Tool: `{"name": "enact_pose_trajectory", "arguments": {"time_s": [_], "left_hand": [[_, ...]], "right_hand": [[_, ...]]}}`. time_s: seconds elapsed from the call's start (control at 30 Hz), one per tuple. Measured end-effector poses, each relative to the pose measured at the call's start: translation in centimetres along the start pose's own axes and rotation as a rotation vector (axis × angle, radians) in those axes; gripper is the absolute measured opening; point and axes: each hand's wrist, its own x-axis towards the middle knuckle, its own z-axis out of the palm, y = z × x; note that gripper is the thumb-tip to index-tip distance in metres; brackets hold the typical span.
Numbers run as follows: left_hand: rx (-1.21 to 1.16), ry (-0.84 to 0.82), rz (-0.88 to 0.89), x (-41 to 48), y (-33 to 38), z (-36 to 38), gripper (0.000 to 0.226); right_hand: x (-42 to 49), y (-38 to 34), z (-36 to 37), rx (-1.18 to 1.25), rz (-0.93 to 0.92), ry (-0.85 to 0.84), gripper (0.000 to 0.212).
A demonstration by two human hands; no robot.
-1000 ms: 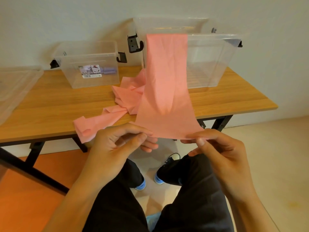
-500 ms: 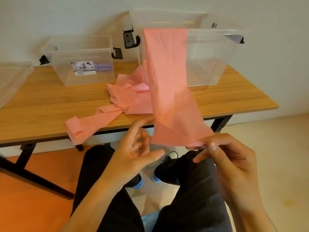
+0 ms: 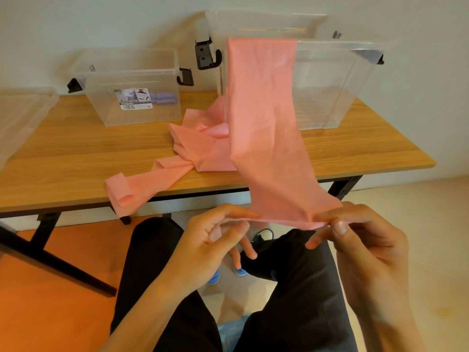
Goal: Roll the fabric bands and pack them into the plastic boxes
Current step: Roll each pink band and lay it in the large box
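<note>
Left hand [image 3: 210, 247] and right hand [image 3: 365, 252] hold pink band [image 3: 264, 118] end past bench [image 3: 76, 158] front edge, fingers [image 3: 239, 213] clamped on it; band drapes over large box [image 3: 330, 92] rim.

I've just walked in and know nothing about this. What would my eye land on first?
The long pink band, draped over the rim of the bigger clear box at the back of the table and running down toward the front. There the left hand and right hand pinch its near end. More pink fabric lies crumpled on the table near a smaller clear box.
</note>
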Motion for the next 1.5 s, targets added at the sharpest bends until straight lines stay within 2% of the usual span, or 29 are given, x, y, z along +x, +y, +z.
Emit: {"name": "enact_pose_trajectory", "arguments": {"time_s": [0.13,0.37,0.5,0.6,0.73,0.87,1.0,1.2,1.37,1.5], "left_hand": [[-0.085,0.079,0.055,0.0,0.2,0.2,0.014],[-0.089,0.26,0.175,-1.7,0.8,0.0,0.021],[-0.026,0.328,0.168,-2.3,0.7,0.2,0.015],[-0.005,0.402,0.128,-2.3,0.6,0.2,0.01],[-0.023,0.487,0.083,-2.0,0.5,0.6,0.009],[-0.04,0.555,0.08,-1.5,0.4,1.1,0.017],[-0.032,0.608,0.086,-1.3,0.3,1.4,0.013],[-0.026,0.631,0.089,-1.3,0.3,1.4,0.009],[-0.042,0.611,0.072,-1.6,0.4,0.9,0.011],[-0.004,0.567,0.041,-1.8,0.3,0.0,0.011]], "right_hand": [[0.1,0.0,-0.3,-0.034,0.006,-0.037,0.015],[-0.1,0.6,-0.5,-0.101,0.113,0.013,0.018],[-0.2,1.0,0.1,-0.125,0.267,0.005,0.011],[-0.2,1.1,0.6,-0.067,0.376,-0.016,0.019],[-0.2,1.3,1.6,0.05,0.474,0.047,0.024],[-0.3,1.6,2.3,0.028,0.461,0.147,0.026],[-0.1,1.5,2.4,0.007,0.461,0.198,0.03],[-0.4,1.6,2.1,0.005,0.465,0.224,0.027],[-0.3,1.5,1.7,0.001,0.466,0.221,0.036],[-0.1,1.4,1.4,-0.025,0.446,0.165,0.023]]}}
